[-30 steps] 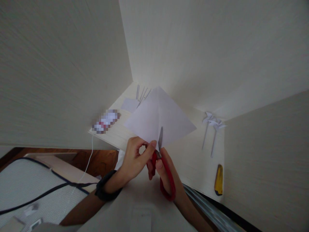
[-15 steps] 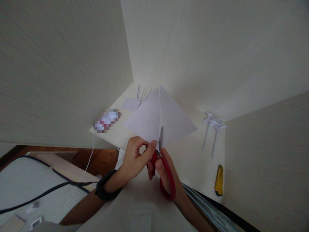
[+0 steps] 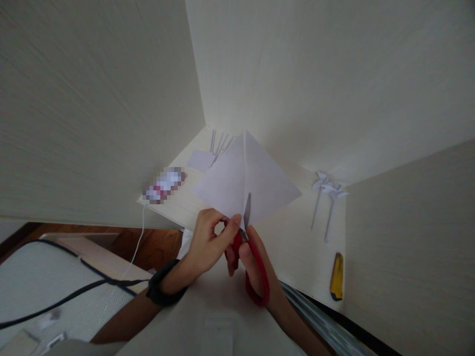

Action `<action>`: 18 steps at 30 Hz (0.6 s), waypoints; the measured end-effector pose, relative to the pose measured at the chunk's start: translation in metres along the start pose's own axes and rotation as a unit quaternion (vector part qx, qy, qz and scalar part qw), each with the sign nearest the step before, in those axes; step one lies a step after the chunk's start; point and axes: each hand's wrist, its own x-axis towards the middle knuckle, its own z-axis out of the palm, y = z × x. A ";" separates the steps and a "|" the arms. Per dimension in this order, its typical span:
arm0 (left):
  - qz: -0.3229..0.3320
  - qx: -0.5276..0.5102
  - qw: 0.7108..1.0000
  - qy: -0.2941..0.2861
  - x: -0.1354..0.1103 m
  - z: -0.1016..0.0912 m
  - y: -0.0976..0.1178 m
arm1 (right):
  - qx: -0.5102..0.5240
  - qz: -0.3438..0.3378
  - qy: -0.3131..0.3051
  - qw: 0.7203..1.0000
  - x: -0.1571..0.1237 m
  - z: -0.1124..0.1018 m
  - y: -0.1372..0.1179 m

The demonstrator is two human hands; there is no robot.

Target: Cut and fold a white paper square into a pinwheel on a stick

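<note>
A white square sheet of paper (image 3: 237, 178) with a centre crease is held above the pale desk (image 3: 297, 242), one corner pointing at me. My left hand (image 3: 210, 242) pinches that near corner between thumb and fingers. My right hand (image 3: 256, 264) grips red-handled scissors (image 3: 254, 269), fingers through the loops. The grey blades (image 3: 247, 211) point away from me and cut into the paper along the crease from the near corner.
Two white paper pinwheels on sticks (image 3: 326, 195) lie at the right, with a yellow utility knife (image 3: 337, 277) near the desk edge. A blurred small object (image 3: 164, 184), a paper scrap (image 3: 200, 159) and several thin sticks (image 3: 218, 143) lie at the back left. Walls enclose the desk.
Almost nothing has moved; hands, paper and scissors have shifted up by a hair.
</note>
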 end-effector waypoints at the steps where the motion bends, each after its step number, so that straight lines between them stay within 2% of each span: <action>1: -0.001 -0.001 1.000 -0.003 0.000 0.000 0.000 | -0.001 0.001 0.000 1.000 0.000 0.000 0.000; 12: -0.053 0.040 0.996 0.054 0.001 0.003 -0.001 | -0.017 0.016 -0.006 1.000 0.000 -0.003 0.002; 18: -0.060 0.038 0.997 0.035 -0.001 0.002 -0.003 | -0.026 0.034 -0.001 0.999 -0.002 -0.004 0.005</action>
